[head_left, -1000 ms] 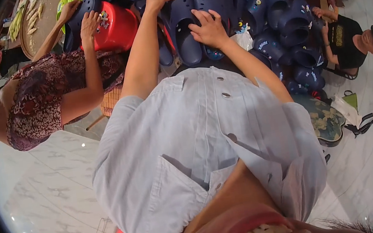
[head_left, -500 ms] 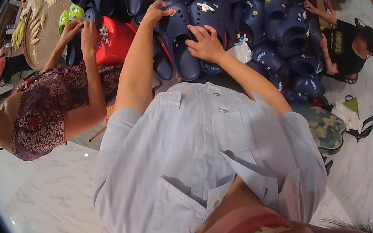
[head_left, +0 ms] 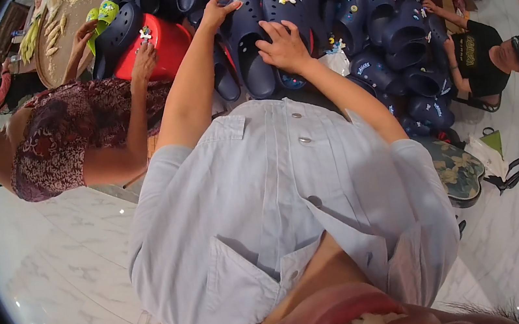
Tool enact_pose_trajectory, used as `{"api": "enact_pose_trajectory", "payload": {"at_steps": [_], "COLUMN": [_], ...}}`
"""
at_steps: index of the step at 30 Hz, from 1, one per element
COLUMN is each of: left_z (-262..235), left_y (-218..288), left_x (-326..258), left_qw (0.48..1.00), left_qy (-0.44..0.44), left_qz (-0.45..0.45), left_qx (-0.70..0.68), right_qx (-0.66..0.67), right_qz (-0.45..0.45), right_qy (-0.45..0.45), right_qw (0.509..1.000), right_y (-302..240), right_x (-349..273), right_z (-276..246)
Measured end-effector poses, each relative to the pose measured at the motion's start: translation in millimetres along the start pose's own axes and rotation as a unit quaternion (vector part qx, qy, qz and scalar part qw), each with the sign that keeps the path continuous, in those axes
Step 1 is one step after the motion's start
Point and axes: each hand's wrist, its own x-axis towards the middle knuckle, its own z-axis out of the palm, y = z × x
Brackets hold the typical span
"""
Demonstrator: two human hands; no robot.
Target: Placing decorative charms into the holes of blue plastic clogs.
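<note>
While left hand (head_left: pixel 218 11) fingers grip navy clog (head_left: pixel 252 45), right hand (head_left: pixel 284 47) fingers splay flat, palm hidden.

Left arm: bare, extended forward and upward from short pale sleeve, elbow nearly straight. Left hand (head_left: pixel 215 12): palm down, fingers curled forward, wrist slightly bent. Right arm: bare, bent at elbow, forearm angled inward toward centre. Right hand (head_left: pixel 282 46): palm down, fingers spread, knuckles raised. Hands held near each other, not touching; left placed farther forward than right.
</note>
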Motion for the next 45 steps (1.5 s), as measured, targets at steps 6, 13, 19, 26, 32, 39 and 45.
{"api": "enact_pose_trajectory", "payload": {"at_steps": [6,13,19,26,32,39,45], "left_z": [12.8,6.6,11.1,-4.4,-2.8,14.1,14.4], "left_y": [-12.0,-11.5,56.3,-4.3,-34.2,-21.1,4.1], "left_x": [-22.3,-35.5,-34.4,3.4,24.2,7.7,-2.2], "left_qw": [0.994,0.991,0.993,0.987,0.959,0.971,0.975], "left_qy": [0.075,0.106,-0.019,-0.034,-0.043,0.013,0.03], "left_qz": [0.078,0.021,-0.113,-0.153,-0.137,-0.113,-0.117], "left_qx": [-0.022,-0.076,-0.001,-0.035,-0.244,-0.21,-0.188], "right_qx": [0.073,0.062,0.085,0.151,0.176,0.129,0.116], "right_qz": [-0.002,0.177,0.272,0.259,0.238,0.246,0.239], "right_qy": [0.029,0.18,0.182,0.141,0.099,0.088,0.109], "right_qw": [0.997,0.966,0.941,0.944,0.95,0.957,0.958], "right_y": [13.6,69.5,81.1,54.5,31.7,25.5,25.1], "right_x": [-0.6,-43.5,-72.0,-47.7,-36.9,-38.6,-39.7], "right_z": [-18.9,-51.0,-50.8,-28.9,6.1,16.5,14.4]}}
